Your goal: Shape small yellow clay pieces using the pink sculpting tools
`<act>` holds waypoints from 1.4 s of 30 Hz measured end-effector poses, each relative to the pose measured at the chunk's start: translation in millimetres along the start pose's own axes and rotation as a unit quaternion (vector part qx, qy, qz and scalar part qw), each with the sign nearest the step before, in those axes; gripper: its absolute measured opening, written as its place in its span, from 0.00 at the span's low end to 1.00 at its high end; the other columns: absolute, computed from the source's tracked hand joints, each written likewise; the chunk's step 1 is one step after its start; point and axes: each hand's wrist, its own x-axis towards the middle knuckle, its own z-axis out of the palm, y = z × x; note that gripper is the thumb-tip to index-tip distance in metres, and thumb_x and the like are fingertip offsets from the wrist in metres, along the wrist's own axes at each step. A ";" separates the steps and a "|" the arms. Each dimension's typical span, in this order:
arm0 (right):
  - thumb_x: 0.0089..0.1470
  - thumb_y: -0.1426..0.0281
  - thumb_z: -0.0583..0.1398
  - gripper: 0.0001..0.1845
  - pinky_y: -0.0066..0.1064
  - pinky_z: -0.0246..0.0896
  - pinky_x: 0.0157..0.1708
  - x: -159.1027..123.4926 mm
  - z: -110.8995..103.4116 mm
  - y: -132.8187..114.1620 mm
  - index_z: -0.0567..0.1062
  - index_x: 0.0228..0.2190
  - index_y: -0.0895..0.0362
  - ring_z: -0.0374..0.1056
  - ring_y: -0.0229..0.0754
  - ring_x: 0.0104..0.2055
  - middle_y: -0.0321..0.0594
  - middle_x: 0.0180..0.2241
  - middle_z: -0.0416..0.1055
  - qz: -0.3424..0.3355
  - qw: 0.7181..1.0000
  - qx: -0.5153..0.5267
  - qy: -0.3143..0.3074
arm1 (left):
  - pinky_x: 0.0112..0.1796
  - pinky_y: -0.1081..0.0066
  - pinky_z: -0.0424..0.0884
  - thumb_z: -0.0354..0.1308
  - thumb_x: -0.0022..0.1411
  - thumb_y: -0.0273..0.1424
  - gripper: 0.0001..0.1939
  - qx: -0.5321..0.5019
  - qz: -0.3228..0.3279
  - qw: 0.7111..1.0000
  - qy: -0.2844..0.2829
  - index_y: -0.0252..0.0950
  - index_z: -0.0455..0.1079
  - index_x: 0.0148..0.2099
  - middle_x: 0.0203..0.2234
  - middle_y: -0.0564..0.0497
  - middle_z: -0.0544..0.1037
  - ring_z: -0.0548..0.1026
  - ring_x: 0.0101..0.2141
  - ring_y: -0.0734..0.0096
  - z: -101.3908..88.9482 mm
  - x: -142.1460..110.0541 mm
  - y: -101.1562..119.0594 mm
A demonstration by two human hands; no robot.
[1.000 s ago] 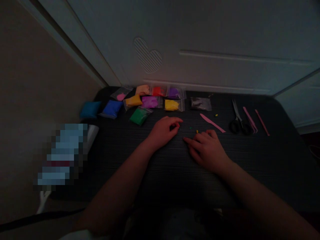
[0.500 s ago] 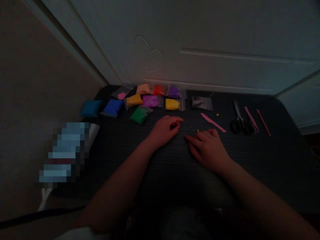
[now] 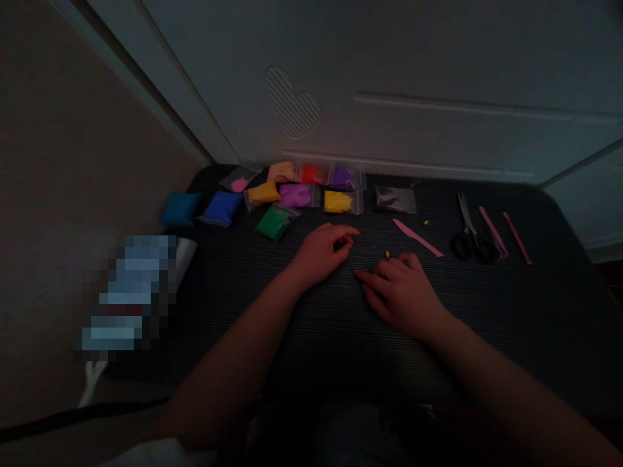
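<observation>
My left hand rests on the dark table with its index finger reaching forward. Its thumb and other fingers curl together at the tips, and anything between them is too small and dark to make out. To its right, my right hand lies palm down, fingers apart, the index fingertip touching the tabletop. I see nothing held in it. Just beyond its knuckles sits a tiny yellow piece, with a tiny green speck between the two hands. A pink plastic knife lies beyond the right hand.
Clay packets line the back, including a green packet, a yellow packet and a blue packet. On the right are black-handled scissors and two pink tools. Another yellow bit lies nearby. A blurred-out object stands left.
My right hand has slid slightly left and toward me, showing more of the yellow piece. My left hand keeps its pose. The whole view has shifted a little.
</observation>
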 end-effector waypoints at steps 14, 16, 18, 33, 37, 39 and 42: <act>0.54 0.66 0.48 0.19 0.40 0.40 0.41 -1.1 0.3 -0.5 0.66 0.46 0.55 0.59 0.44 0.36 0.42 0.32 0.67 0.033 0.999 -0.002 0.009 | 0.38 0.72 0.65 0.51 0.52 0.22 0.17 0.003 0.007 1.000 0.000 0.38 0.66 0.44 0.31 0.54 0.73 0.69 0.35 0.73 0.8 0.3 -1.3; 0.54 0.65 0.48 0.19 0.41 0.40 0.41 -1.4 -0.2 -1.2 0.66 0.47 0.54 0.59 0.44 0.36 0.41 0.32 0.67 0.021 1.000 -0.001 0.001 | 0.38 0.71 0.65 0.51 0.52 0.22 0.16 0.004 0.009 1.000 -0.001 0.38 0.66 0.45 0.31 0.54 0.73 0.69 0.34 0.73 0.9 0.3 -1.4; 0.54 0.65 0.48 0.19 0.41 0.40 0.41 -1.8 -1.0 -1.6 0.66 0.46 0.53 0.58 0.43 0.35 0.40 0.31 0.66 0.006 1.000 0.003 -0.007 | 0.38 0.71 0.65 0.51 0.52 0.22 0.16 0.004 0.008 1.000 -0.002 0.38 0.66 0.44 0.31 0.54 0.73 0.69 0.34 0.73 0.6 0.4 -0.9; 0.54 0.65 0.47 0.20 0.41 0.41 0.41 -2.0 -1.9 0.2 0.65 0.47 0.55 0.59 0.45 0.37 0.41 0.33 0.67 0.034 0.999 -0.007 -0.008 | 0.38 0.72 0.65 0.51 0.52 0.23 0.16 0.002 0.004 1.000 0.001 0.38 0.66 0.44 0.31 0.54 0.73 0.69 0.34 0.74 0.8 0.1 -0.7; 0.54 0.65 0.47 0.19 0.41 0.41 0.41 -1.9 -1.4 -1.3 0.65 0.47 0.54 0.59 0.44 0.36 0.40 0.32 0.67 0.022 1.000 -0.008 -0.016 | 0.38 0.72 0.65 0.50 0.52 0.23 0.15 0.007 0.003 1.000 0.002 0.38 0.66 0.44 0.31 0.54 0.73 0.69 0.34 0.74 0.1 0.2 0.1; 0.54 0.65 0.48 0.19 0.41 0.41 0.41 -1.7 -1.0 -2.8 0.65 0.47 0.53 0.59 0.43 0.35 0.39 0.31 0.67 0.010 1.000 -0.005 -0.019 | 0.38 0.72 0.65 0.50 0.52 0.23 0.16 0.007 0.004 1.000 0.000 0.38 0.66 0.44 0.31 0.54 0.73 0.69 0.34 0.74 -0.3 0.1 0.2; 0.54 0.65 0.48 0.19 0.41 0.40 0.41 -1.7 -0.6 -2.5 0.65 0.47 0.54 0.59 0.44 0.36 0.40 0.32 0.67 0.023 1.000 -0.005 -0.010 | 0.38 0.72 0.65 0.50 0.52 0.23 0.16 0.007 0.005 1.000 -0.001 0.38 0.66 0.44 0.31 0.54 0.73 0.69 0.34 0.74 -0.5 0.0 0.3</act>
